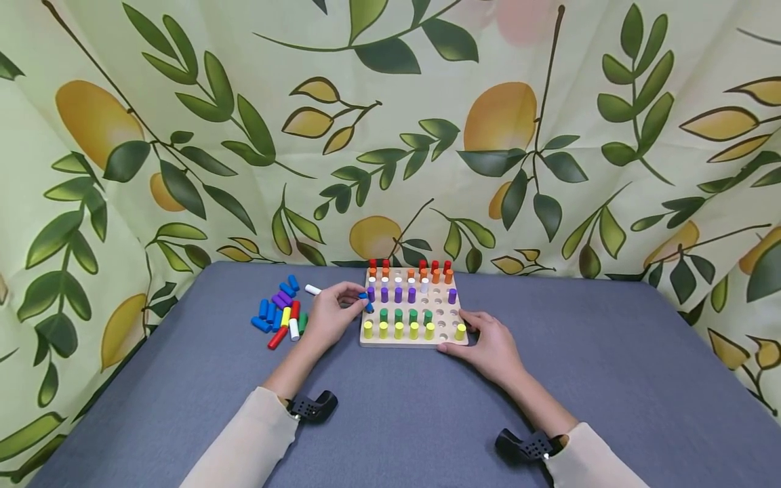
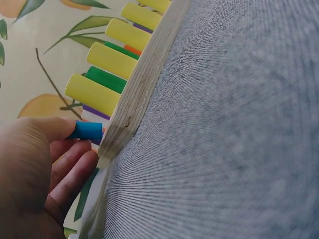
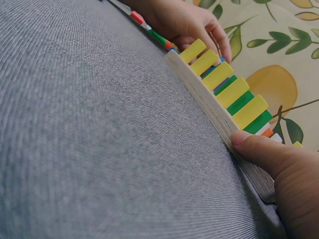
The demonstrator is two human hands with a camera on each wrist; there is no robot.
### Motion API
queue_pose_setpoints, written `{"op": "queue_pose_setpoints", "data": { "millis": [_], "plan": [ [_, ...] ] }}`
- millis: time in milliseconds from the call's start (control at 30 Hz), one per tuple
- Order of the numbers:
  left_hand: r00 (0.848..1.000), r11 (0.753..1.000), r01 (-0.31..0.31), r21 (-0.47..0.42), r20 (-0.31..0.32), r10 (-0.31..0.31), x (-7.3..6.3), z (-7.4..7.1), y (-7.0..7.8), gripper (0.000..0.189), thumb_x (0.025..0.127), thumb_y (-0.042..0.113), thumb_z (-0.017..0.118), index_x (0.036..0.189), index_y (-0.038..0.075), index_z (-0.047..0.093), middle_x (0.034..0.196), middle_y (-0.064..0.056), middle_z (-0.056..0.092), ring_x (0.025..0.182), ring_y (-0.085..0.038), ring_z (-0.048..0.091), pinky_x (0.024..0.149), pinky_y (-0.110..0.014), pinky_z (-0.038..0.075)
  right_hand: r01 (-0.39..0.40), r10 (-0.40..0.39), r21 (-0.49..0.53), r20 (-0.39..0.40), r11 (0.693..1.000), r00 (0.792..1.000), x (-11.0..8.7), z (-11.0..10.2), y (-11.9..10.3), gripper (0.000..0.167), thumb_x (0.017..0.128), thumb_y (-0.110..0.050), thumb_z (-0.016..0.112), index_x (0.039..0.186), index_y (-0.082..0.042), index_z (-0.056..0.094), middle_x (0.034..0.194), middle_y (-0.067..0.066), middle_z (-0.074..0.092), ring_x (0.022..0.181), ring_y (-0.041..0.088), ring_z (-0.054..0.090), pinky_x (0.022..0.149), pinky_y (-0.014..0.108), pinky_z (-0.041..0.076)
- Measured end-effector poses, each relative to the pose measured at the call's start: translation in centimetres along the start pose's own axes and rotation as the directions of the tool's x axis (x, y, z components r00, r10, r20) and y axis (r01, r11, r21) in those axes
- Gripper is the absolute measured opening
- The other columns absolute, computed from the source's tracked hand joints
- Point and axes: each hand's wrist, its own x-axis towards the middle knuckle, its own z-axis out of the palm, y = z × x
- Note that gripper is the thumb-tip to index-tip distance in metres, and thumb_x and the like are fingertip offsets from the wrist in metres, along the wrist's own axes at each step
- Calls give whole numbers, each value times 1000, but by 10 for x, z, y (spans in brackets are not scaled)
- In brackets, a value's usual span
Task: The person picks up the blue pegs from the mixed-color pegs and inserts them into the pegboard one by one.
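Observation:
A wooden pegboard [image 1: 415, 342] lies on the table with rows of red, orange, white, purple, green and yellow pegs. At its left edge, between the purple and green rows, my left hand [image 1: 332, 313] pinches a blue peg [image 2: 88, 130] by thumb and fingers. The blue peg's lower end meets the board in the head view. My right hand [image 1: 491, 344] grips the board's near right corner, with the thumb [image 3: 244, 139] along the front edge and the other fingers at the right side. Bare holes show in the right part of several rows.
Loose blue, purple, red, yellow, white and green pegs lie in a pile left of the board, including a yellow peg [image 1: 285, 316] and a red peg [image 1: 277, 337]. A white peg [image 1: 313, 289] lies beside my left hand. Behind the grey table [image 1: 403, 420] hangs a leaf-patterned cloth [image 1: 415, 196].

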Motion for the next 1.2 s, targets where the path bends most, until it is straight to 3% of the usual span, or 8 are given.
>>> {"op": "queue_pose_setpoints", "data": {
  "millis": [233, 700, 933, 1200],
  "plan": [
    [999, 999, -34, 18, -1, 34, 0, 1, 0, 20, 91, 15, 75, 110, 10, 75, 102, -6, 77, 92, -20, 71, 85, -39, 61, 0, 0, 1, -5, 1000, 1000, 0, 1, 0, 85, 72, -49, 88, 138, -3, 61, 110, 12, 69, 90, 21, 57, 76, 32, 42],
    [999, 999, -39, 31, 2, 39, -2, 3, 0, 19, 91, 14, 76, 109, 11, 76, 102, -5, 77, 91, -19, 71, 85, -39, 60, -17, 17, 4, 4, 1000, 1000, -1, 1, -1, 85, 73, -49, 87, 139, -3, 61, 115, 13, 69, 92, 21, 58, 77, 32, 43],
    [996, 994, -91, 56, 11, 91, -3, 2, 1, 20, 90, 10, 76, 109, 8, 75, 102, -7, 78, 90, -19, 72, 84, -40, 61, 1, -1, -2, -10, 1000, 1000, -1, 2, 0, 84, 72, -49, 87, 138, -3, 62, 115, 12, 70, 92, 21, 59, 77, 32, 43],
    [996, 994, -92, 61, 27, 90, -3, 1, 0, 21, 90, 11, 76, 111, 8, 75, 103, -8, 77, 92, -19, 71, 86, -40, 61, 10, -10, 3, -21, 1000, 1000, -1, 4, 2, 83, 72, -48, 88, 137, -3, 62, 114, 12, 70, 92, 20, 59, 77, 33, 43]
  ]
}}
